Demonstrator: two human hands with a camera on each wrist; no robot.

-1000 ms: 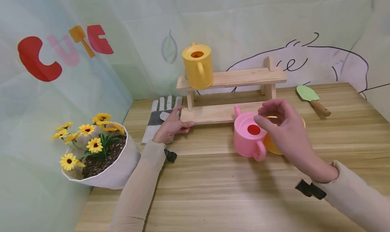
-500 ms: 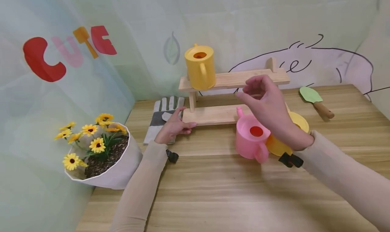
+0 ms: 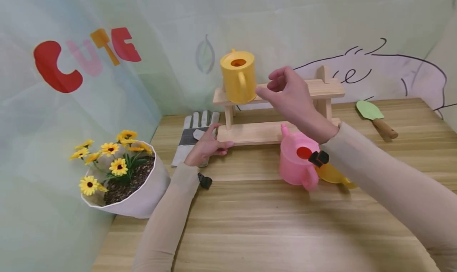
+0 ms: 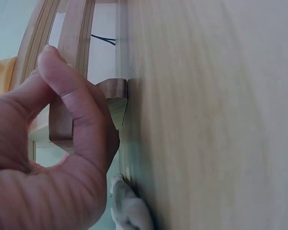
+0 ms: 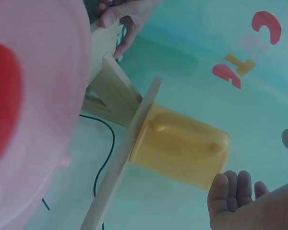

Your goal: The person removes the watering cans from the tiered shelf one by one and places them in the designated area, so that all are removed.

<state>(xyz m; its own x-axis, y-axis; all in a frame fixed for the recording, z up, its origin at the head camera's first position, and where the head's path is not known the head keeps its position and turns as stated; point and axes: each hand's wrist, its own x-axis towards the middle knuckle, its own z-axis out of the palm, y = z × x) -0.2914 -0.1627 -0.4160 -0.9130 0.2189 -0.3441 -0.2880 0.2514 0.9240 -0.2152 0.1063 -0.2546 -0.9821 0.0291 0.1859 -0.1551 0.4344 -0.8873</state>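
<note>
My left hand (image 3: 207,147) grips the left end of the lower board of a two-tier wooden shelf (image 3: 257,133); the left wrist view shows the fingers curled around the board's end (image 4: 61,122). On the upper board's left end stands a yellow watering can (image 3: 238,80), upright, its handle towards me. My right hand (image 3: 290,99) hovers just right of that can, fingers loosely bent and holding nothing. Below the right forearm, a pink watering can (image 3: 294,164) stands on the table before the shelf. Another yellow watering can (image 3: 332,173) beside it is partly hidden by the sleeve.
A white pot (image 3: 150,196) of yellow flowers (image 3: 118,166) stands at the left. Behind my left hand lies a grey-and-white work glove (image 3: 185,139). A green trowel (image 3: 371,111) with a wooden handle lies at the back right. Printed cloth walls (image 3: 171,65) close off the back and left.
My right hand has moved up and left, from above the pink and yellow cans on the table to beside the upper yellow can. The left hand keeps its grip on the shelf.
</note>
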